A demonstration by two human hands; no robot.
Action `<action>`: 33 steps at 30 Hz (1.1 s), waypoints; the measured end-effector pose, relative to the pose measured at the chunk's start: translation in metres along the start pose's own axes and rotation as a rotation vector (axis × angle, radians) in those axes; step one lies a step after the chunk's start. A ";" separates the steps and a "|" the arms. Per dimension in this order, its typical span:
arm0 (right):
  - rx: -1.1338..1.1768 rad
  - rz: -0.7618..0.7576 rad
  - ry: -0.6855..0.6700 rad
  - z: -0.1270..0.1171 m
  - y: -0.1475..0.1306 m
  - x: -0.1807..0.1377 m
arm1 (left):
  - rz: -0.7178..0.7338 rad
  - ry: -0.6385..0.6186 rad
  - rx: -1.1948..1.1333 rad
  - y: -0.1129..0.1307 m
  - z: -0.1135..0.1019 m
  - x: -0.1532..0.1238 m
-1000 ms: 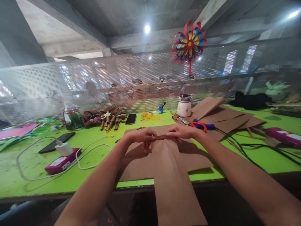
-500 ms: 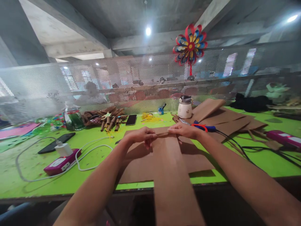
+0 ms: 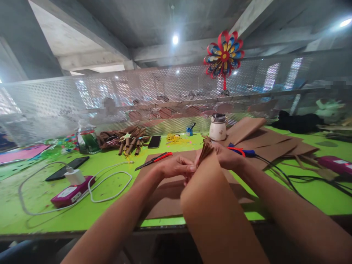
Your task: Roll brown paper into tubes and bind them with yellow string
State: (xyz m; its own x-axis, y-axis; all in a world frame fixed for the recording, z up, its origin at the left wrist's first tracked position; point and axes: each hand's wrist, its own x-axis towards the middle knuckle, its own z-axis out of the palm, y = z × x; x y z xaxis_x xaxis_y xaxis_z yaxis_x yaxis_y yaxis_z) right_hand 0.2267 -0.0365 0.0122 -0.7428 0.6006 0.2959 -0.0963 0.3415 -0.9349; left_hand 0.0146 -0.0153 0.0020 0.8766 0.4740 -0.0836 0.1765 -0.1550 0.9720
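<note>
A long brown paper strip (image 3: 220,212) runs from my hands down over the table's front edge. Its far end is gathered into narrow pleats, stacked and tilted up. My right hand (image 3: 227,157) grips this pleated end from the right, with some fingers hidden behind the paper. On the other side, my left hand (image 3: 178,168) pinches the strip's left edge just below the pleats. Beneath both hands, a larger brown paper sheet (image 3: 165,201) lies flat on the green table (image 3: 110,212). A slim cutting tool with a red handle (image 3: 162,157) rests on that sheet beyond my left hand.
A blue corded tool (image 3: 244,152) with an orange-red part lies right of my right hand. Behind stand a cream bottle (image 3: 217,130) and stacked brown paper (image 3: 275,141). Leftward are rolled paper pieces (image 3: 133,145), a phone (image 3: 154,142), a purple power strip (image 3: 73,192) and white cable (image 3: 110,201).
The paper's far end was held flat and wide between both hands; now it is turned up on edge, showing stacked pleats. My hands have come closer together, and the red-handled tool shows.
</note>
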 end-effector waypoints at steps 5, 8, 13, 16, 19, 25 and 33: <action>-0.093 -0.036 0.094 -0.006 0.003 0.005 | -0.014 0.144 0.004 -0.013 -0.010 0.007; -0.258 0.053 0.095 -0.005 0.009 0.010 | 0.024 0.406 -0.060 -0.016 -0.022 0.008; -0.666 0.173 0.006 -0.003 0.016 0.017 | 0.010 0.467 0.023 -0.011 -0.027 0.007; -0.734 0.221 0.063 -0.001 0.015 0.017 | -0.004 0.391 0.337 -0.010 -0.022 0.007; -0.741 0.240 0.170 -0.003 0.019 0.017 | -0.005 0.328 0.473 -0.012 -0.021 0.007; -0.487 0.136 0.280 -0.021 0.046 0.020 | 0.027 0.378 0.481 -0.014 -0.034 0.004; -0.455 0.096 0.282 -0.025 0.058 0.021 | -0.062 0.353 0.573 -0.014 -0.035 0.002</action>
State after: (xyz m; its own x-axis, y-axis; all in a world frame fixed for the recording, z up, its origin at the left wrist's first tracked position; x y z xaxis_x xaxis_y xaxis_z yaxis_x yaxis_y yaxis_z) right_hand 0.2221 0.0138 -0.0309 -0.5213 0.7940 0.3126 0.3064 0.5161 -0.7999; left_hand -0.0023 0.0182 -0.0040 0.6755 0.7365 0.0353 0.5170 -0.5072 0.6895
